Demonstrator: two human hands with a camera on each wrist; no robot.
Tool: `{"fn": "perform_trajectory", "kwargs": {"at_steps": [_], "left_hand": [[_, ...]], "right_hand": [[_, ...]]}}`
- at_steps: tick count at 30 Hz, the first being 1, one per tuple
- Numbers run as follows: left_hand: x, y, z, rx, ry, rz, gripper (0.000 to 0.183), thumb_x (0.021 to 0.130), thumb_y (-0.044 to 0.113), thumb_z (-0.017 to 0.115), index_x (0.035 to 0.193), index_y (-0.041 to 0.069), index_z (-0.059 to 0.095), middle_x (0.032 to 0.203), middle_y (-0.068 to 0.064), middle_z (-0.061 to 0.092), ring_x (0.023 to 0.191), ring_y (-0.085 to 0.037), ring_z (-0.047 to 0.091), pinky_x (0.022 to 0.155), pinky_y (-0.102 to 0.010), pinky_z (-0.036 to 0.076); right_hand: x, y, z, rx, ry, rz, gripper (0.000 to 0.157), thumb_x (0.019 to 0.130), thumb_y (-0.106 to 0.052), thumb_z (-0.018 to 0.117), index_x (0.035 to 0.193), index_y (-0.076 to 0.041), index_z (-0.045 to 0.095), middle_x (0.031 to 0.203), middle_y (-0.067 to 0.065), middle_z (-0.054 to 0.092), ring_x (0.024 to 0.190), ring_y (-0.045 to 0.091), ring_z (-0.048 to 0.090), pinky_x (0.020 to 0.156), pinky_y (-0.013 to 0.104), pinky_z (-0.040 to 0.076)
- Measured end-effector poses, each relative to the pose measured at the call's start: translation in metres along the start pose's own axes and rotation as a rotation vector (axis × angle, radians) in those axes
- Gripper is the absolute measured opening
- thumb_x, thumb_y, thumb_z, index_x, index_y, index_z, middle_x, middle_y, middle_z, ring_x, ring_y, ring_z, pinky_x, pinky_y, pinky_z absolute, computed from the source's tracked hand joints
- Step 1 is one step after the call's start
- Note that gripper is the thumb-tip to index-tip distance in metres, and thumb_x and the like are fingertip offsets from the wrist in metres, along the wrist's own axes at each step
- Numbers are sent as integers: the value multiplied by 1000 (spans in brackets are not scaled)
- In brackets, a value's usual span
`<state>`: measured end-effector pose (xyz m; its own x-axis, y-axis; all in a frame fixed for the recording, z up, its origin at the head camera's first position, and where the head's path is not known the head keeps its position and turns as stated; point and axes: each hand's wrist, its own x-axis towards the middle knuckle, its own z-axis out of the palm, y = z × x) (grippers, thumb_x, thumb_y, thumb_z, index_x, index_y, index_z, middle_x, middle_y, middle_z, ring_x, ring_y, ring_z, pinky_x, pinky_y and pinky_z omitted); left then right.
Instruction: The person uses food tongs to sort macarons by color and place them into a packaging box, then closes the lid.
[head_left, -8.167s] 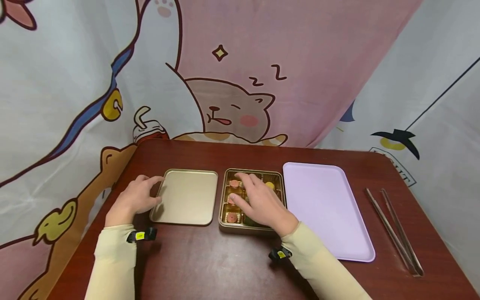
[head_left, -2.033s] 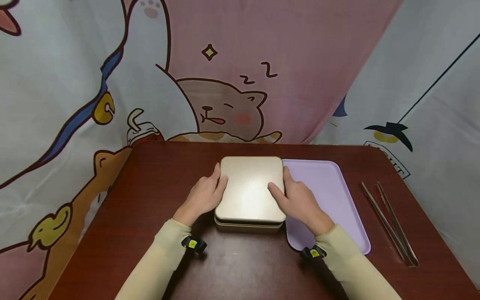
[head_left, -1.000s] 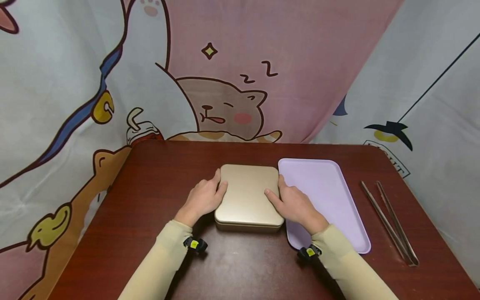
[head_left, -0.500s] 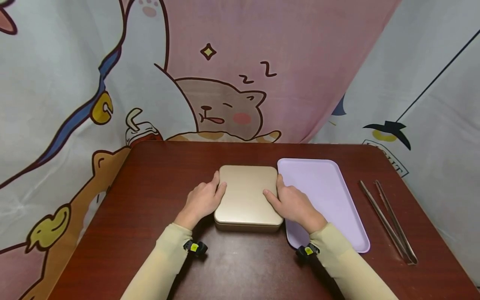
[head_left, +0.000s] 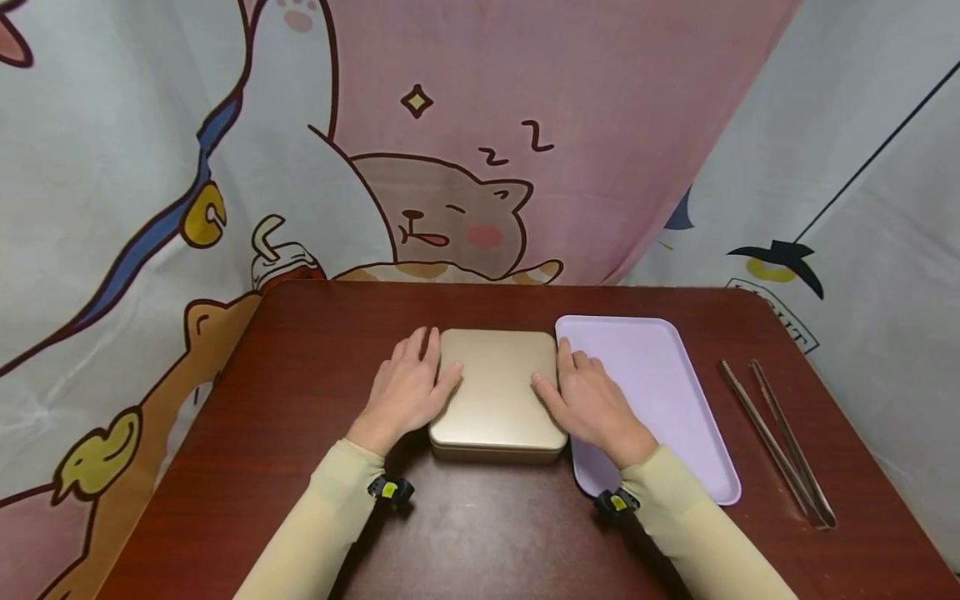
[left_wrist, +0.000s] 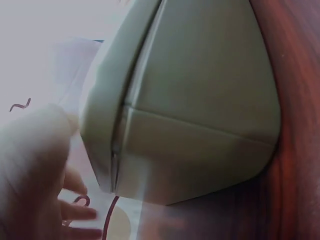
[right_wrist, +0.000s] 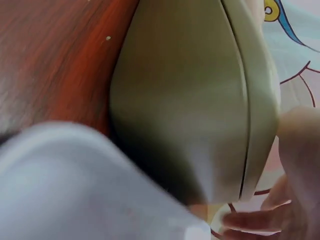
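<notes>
While the closed gold tin (head_left: 497, 393) sits mid-desk (head_left: 480, 533) beside the lilac tray (head_left: 660, 400), your left hand (head_left: 405, 390) and right hand (head_left: 592, 404) flank it, fingers straight, thumbs resting on the lid, clamping nothing.

The gold tin (head_left: 497, 396) was square with rounded corners (matte, a soft sheen on top), its lid (head_left: 495, 387) seated flush and closed. It lay flat on the table's middle, just beside the tray's left edge.
</notes>
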<state>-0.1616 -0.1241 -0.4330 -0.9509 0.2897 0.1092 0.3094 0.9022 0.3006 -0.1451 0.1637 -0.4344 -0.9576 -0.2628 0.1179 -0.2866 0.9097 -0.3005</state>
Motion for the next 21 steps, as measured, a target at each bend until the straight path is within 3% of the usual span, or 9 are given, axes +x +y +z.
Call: {"fn": "perform_trajectory", "kwargs": {"at_steps": [4, 8, 13, 21], "left_hand": [[6, 6, 0, -9, -16, 88, 95, 103, 72, 32, 165, 0, 28, 174, -22, 14, 160, -43, 11, 122, -63, 27], [11, 12, 6, 5, -78, 126, 103, 101, 78, 27, 166, -2, 19, 175, -21, 4, 161, -40, -4, 127, -61, 14], [13, 13, 16, -12, -139, 107, 102, 102, 76, 23, 167, 0, 8, 175, -18, -4, 160, -37, -12, 129, -54, 10], [14, 14, 18, -16, -151, 105, 95, 105, 70, 23, 167, -1, 7, 175, -19, -4, 160, -41, -8, 128, -58, 12]], "right_hand": [[4, -7, -2, -10, 9, -73, 85, 109, -47, 45, 157, 20, 22, 162, 40, 28, 152, 51, 28, 122, 58, 30], [11, -15, 2, -24, -33, -128, 85, 109, -48, 42, 158, 19, 20, 168, 36, 12, 158, 48, 10, 127, 53, 19], [14, -18, 10, -23, -90, -120, 86, 109, -48, 41, 158, 19, 18, 169, 36, 4, 159, 48, 3, 128, 53, 17], [15, -18, 12, -14, -125, -103, 85, 110, -45, 38, 158, 19, 12, 169, 36, -1, 158, 50, 2, 128, 53, 16]]}}
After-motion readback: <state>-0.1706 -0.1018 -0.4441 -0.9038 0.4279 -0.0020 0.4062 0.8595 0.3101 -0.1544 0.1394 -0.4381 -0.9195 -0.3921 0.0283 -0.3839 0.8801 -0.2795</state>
